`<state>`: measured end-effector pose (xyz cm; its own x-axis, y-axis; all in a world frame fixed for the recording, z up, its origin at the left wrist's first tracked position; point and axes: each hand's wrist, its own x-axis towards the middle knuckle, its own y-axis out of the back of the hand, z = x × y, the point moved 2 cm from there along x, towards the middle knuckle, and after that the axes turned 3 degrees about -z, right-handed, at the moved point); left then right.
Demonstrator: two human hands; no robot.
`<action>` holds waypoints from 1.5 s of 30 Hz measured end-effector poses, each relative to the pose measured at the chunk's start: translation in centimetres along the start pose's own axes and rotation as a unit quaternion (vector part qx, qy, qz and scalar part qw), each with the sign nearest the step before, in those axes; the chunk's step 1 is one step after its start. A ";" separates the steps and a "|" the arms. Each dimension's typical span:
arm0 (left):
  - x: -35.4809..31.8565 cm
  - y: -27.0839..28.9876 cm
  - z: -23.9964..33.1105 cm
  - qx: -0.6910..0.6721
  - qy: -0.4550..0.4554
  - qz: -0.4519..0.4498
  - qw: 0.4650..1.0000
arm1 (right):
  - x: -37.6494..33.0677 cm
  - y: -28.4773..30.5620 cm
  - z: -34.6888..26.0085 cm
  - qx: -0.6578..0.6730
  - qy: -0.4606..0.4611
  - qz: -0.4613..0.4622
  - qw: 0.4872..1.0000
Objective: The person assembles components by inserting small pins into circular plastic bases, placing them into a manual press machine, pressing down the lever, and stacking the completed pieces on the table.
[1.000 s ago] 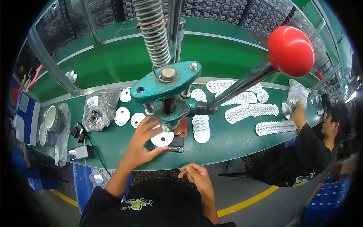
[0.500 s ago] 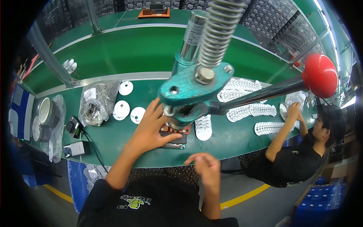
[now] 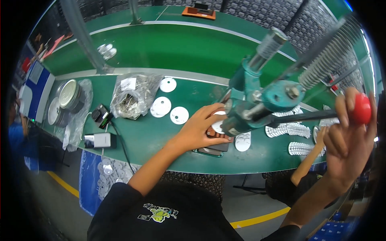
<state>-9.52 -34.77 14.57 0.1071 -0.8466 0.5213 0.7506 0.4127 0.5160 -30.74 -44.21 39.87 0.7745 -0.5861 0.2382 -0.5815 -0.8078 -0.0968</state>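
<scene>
At the middle of the bench stands a green bench press [image 3: 277, 96] with a metal spring and a lever [image 3: 305, 117] ending in a red ball knob [image 3: 362, 109]. My right hand [image 3: 341, 140] is raised at the right with its fingers around the knob. My left hand [image 3: 201, 127] reaches under the press head, thumb and fingers bent about a white disc [image 3: 218, 126]. The disc lies on a brown block [image 3: 219, 135] above a dark base [image 3: 213, 150]. The press partly hides my left fingertips and the disc.
Loose white discs [image 3: 179, 115] and a plastic bag of small metal parts [image 3: 130, 102] lie left of the press. A black cable [image 3: 120, 145] crosses the bench edge. Fanned disc rows [image 3: 288, 130] lie at the right, by a co-worker's arm [image 3: 307, 160].
My right hand has risen from near my body to the red knob. My left hand stays at the block, where a white disc now shows. The view has shifted, putting the press farther right.
</scene>
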 end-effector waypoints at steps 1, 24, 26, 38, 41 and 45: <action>-0.1 0.2 0.1 0.000 0.009 0.003 1.000 | -0.8 -0.1 0.1 -0.026 0.018 0.050 0.998; -0.7 0.1 -1.3 -0.038 0.065 -0.081 0.994 | -2.1 -3.7 6.1 0.039 0.227 0.134 0.964; -0.8 0.6 -1.3 -0.033 0.072 -0.093 0.993 | -0.3 -4.0 6.9 -0.068 0.192 0.191 0.960; -1.0 -0.1 0.1 0.188 -0.062 -0.012 0.980 | -13.5 -3.3 27.7 -0.116 -0.028 0.401 0.908; -0.9 0.0 0.5 0.195 -0.085 0.033 0.977 | -14.3 -4.1 28.7 -0.096 -0.043 0.394 0.913; -1.6 0.2 0.1 0.193 -0.066 0.023 0.979 | -13.4 -5.3 29.6 -0.122 -0.099 0.353 0.922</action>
<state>-9.66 -33.30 13.92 0.0309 -0.7843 0.6196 0.4415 0.5669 0.6955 -30.67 -33.90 8.58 0.1980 -0.9801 0.0162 -0.9783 -0.1965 0.0664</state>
